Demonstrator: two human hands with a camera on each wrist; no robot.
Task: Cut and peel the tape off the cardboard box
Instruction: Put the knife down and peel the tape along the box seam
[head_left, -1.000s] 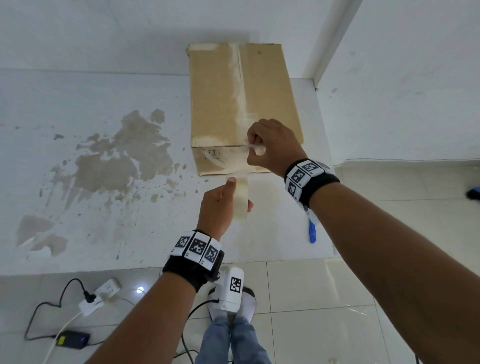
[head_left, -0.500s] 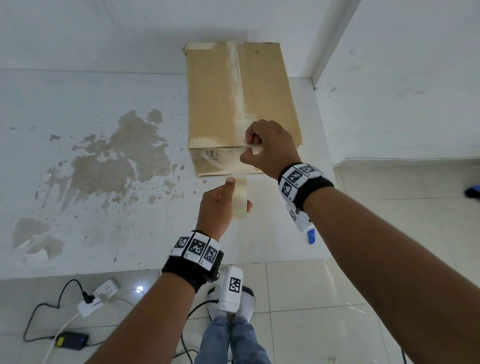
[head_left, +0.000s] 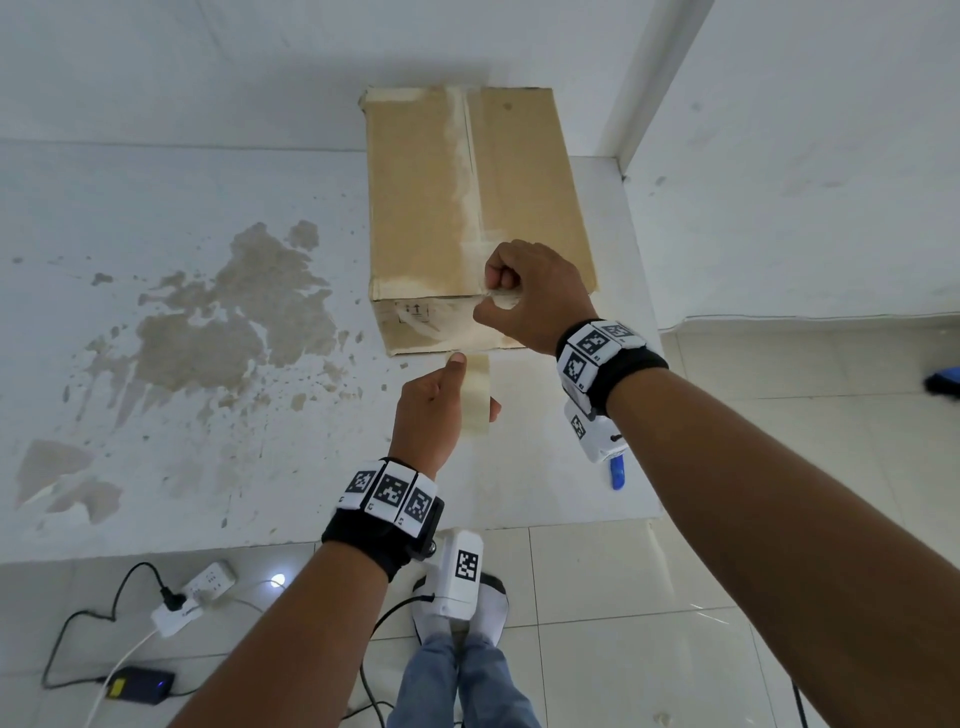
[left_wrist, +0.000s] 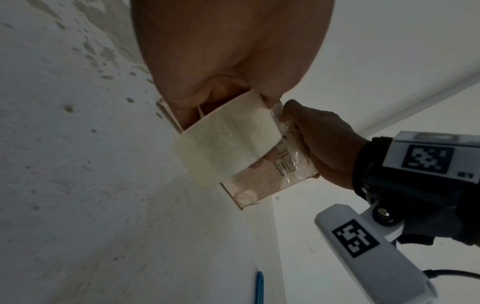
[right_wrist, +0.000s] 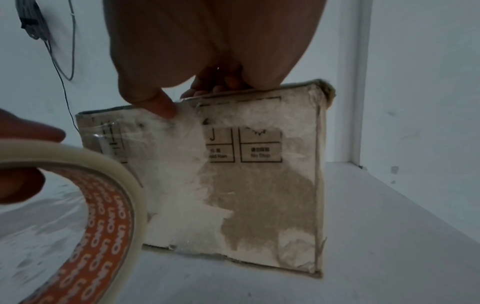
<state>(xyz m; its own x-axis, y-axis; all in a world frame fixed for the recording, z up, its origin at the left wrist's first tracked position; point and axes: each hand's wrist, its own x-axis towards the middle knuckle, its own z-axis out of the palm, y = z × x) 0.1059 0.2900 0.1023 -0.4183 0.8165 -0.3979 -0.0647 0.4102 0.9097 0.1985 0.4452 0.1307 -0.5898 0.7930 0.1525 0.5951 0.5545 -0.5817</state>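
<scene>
The cardboard box (right_wrist: 259, 185) front, toward 12 o'clock, reads "No Step" — the tape roll (right_wrist: 103, 205) core repeats "UNO".

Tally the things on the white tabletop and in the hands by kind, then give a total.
Cardboard box: 1
Tape roll, held in the left hand: 1
Blue pen-like tool: 1
Clear tape strip, pinched by the right hand: 1
Total: 4

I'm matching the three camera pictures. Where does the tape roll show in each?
Head: tape roll at centre, in the left hand, below the box.
Left wrist: centre, under the palm.
Right wrist: lower left corner.
Shared landmark: the box's printed front face.
</scene>
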